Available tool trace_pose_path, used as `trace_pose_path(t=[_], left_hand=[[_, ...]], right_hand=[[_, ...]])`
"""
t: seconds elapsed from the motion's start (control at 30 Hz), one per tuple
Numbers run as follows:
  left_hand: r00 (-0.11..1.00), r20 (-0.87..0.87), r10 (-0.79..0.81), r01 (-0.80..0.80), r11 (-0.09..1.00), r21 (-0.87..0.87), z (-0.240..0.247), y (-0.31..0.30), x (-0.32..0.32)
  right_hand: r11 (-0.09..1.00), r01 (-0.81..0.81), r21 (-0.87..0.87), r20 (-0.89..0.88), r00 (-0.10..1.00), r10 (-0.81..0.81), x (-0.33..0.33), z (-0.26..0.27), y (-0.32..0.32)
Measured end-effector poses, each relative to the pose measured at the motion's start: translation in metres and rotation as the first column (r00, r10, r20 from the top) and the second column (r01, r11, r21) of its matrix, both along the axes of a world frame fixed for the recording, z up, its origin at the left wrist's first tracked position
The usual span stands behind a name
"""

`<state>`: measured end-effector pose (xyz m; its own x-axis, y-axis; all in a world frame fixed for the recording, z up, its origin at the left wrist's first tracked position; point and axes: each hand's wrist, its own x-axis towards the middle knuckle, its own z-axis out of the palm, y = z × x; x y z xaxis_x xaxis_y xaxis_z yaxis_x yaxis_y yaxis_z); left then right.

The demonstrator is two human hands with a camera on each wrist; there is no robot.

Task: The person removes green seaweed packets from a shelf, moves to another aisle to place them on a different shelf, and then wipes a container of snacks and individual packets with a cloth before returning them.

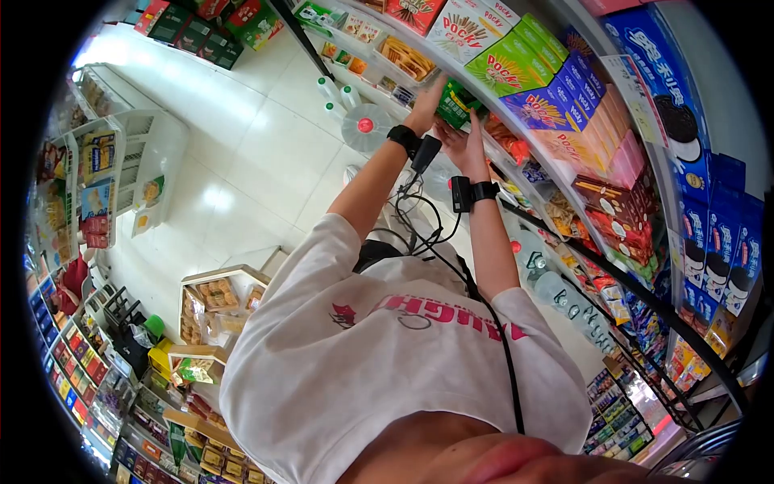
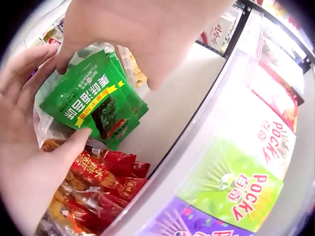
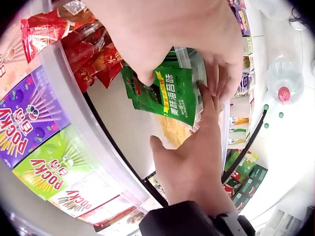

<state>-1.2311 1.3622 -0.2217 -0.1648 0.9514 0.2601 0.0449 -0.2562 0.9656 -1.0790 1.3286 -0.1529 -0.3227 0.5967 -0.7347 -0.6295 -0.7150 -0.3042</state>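
Note:
In the right wrist view, my right hand (image 3: 182,34) holds green seaweed-flavour snack packets (image 3: 170,96), its thumb over their front and its fingers around the far side of a clear plastic container wall (image 3: 198,66). My left hand (image 3: 194,162) reaches in from below, fingertips at the packets' outer edge and thumb held apart. The left wrist view shows the packets (image 2: 96,101) overlapping, with the right hand (image 2: 29,128) along one side. In the head view, the left hand (image 1: 425,109) and right hand (image 1: 463,145) are close together at the shelf.
Red-wrapped snacks (image 2: 108,182) lie beside the packets. Tan snacks (image 3: 174,130) sit on the other side. Pocky boxes (image 1: 500,68) line the shelf above, behind a clear edge strip. Large bottles (image 1: 363,129) stand on the floor. Cables (image 1: 415,214) hang between the wrists.

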Motion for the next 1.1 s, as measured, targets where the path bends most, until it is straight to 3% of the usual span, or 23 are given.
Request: trace_pose_path(t=[0.03,0.07,0.13,0.17,0.2,0.23,0.33,0.43,0.5,0.57,0.67,0.7,1.0,1.1], left_hand=[[0.996,-0.083,-0.038,0.047,0.992,0.119,0.003,-0.008,-0.005],[0.99,-0.13,-0.054,0.059,0.998,0.031,0.006,-0.016,-0.008],[0.989,-0.047,-0.139,0.129,0.978,-0.167,0.033,-0.036,-0.015],[0.978,0.09,-0.186,0.204,0.942,-0.265,0.06,-0.047,-0.019],[0.812,0.578,-0.076,0.396,0.799,-0.452,0.057,-0.037,-0.017],[0.481,0.812,0.33,0.513,0.645,-0.566,0.054,-0.027,-0.015],[0.469,0.832,0.296,0.495,0.692,-0.525,0.075,-0.029,-0.007],[0.323,0.893,0.313,0.456,0.776,-0.437,0.077,-0.026,-0.004],[0.504,0.848,0.165,0.364,0.85,-0.381,0.045,-0.028,0.001],[0.234,0.912,0.338,0.459,0.788,-0.41,0.048,-0.014,-0.002],[0.198,0.909,0.366,0.418,0.808,-0.416,0.061,-0.013,-0.003],[0.161,0.944,0.288,0.452,0.829,-0.33,0.058,-0.013,-0.006],[0.137,0.911,0.388,0.482,0.778,-0.404,0.07,-0.011,-0.013],[0.281,0.872,0.401,0.376,0.79,-0.484,0.054,-0.009,-0.007]], right_hand=[[1.0,-0.009,0.006,0.005,1.0,0.009,0.002,-0.006,-0.001],[1.0,-0.02,0.013,0.01,1.0,0.02,0.004,-0.012,-0.001],[0.998,-0.057,0.037,0.068,0.996,0.054,0.007,-0.011,0.0],[0.996,-0.078,0.045,0.101,0.992,0.074,0.009,-0.011,-0.001],[0.992,-0.1,0.075,0.162,0.983,0.086,0.01,-0.011,-0.001],[0.986,-0.124,0.108,0.225,0.969,0.097,0.011,-0.01,0.002],[0.976,-0.138,0.168,0.363,0.929,0.069,0.008,0.001,0.006],[0.966,-0.134,0.223,0.431,0.902,0.025,0.007,0.003,0.008],[0.947,-0.164,0.277,0.474,0.88,0.014,0.004,0.0,0.006],[0.936,-0.155,0.317,0.488,0.872,-0.021,0.0,-0.006,0.011],[0.925,-0.167,0.342,0.521,0.852,-0.039,-0.006,-0.002,0.013],[0.921,-0.173,0.348,0.529,0.847,-0.041,-0.007,-0.003,0.015],[0.918,-0.177,0.354,0.525,0.85,-0.038,0.0,-0.006,0.027],[0.93,-0.146,0.338,0.516,0.855,-0.053,0.0,-0.01,0.024]])
